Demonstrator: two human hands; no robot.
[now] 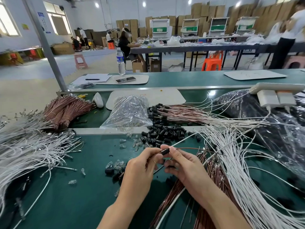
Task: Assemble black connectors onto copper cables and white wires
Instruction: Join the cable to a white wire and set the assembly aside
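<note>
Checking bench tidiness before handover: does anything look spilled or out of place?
Yes. Small clear bulbs lie scattered loose on the green belt, outside the clear bag, and black connectors spill in an open heap beside them.

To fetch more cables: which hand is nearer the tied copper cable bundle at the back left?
Left. The left hand lies right of the bundle and nearer the camera; the right hand is farther right.

Connector pile (163,133) sits on the table (82,187), left wire heap (24,146) and right wire heap (239,162) flanking it.
</note>
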